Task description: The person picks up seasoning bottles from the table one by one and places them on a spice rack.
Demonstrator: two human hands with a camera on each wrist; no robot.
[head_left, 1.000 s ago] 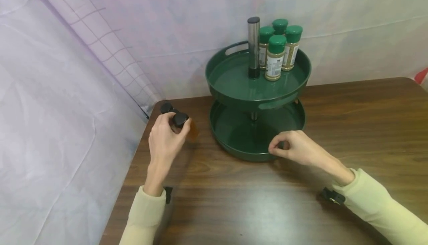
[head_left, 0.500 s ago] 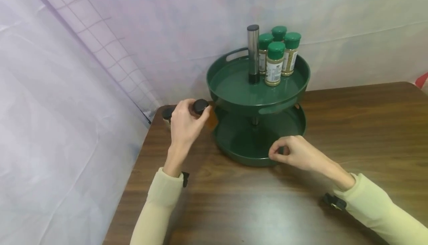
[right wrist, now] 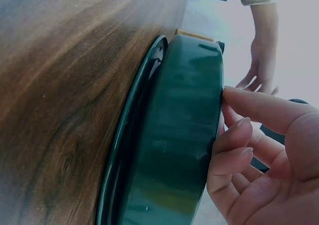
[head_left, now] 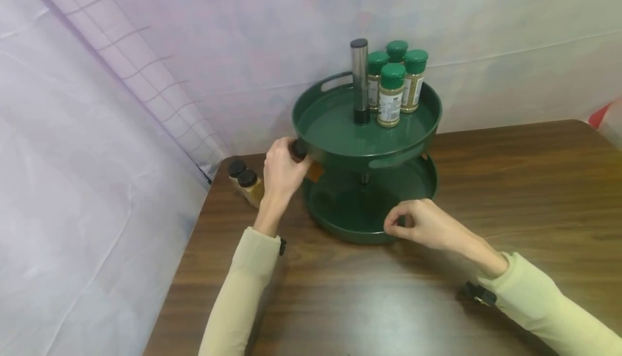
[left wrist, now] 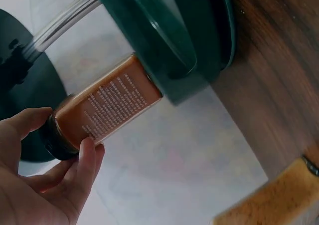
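Observation:
My left hand (head_left: 284,169) grips a spice jar by its black cap, with the thumb on one side and fingers on the other. The jar (left wrist: 107,100) has reddish-brown contents and white print; it tilts with its base toward the lower tray (head_left: 340,232) of a green two-tier turntable. In the head view, jar and fingers are at the left side, just under the rim of the upper tray (head_left: 335,121). At the front, my right hand (head_left: 423,223) pinches the lower tray's rim between thumb and fingers. The right wrist view shows the fingertips on that rim.
Several green-capped spice bottles (head_left: 390,99) stand on the upper tray, right of the metal post (head_left: 359,75). Two black-capped jars (head_left: 251,186) stand on the wooden table (head_left: 340,296) near its back left corner. White sheeting (head_left: 233,37) hangs behind.
My left hand has carried the jar rightward from beside the other black-capped jars to the turntable's left side, uncovering those two. My right hand keeps its place at the lower rim.

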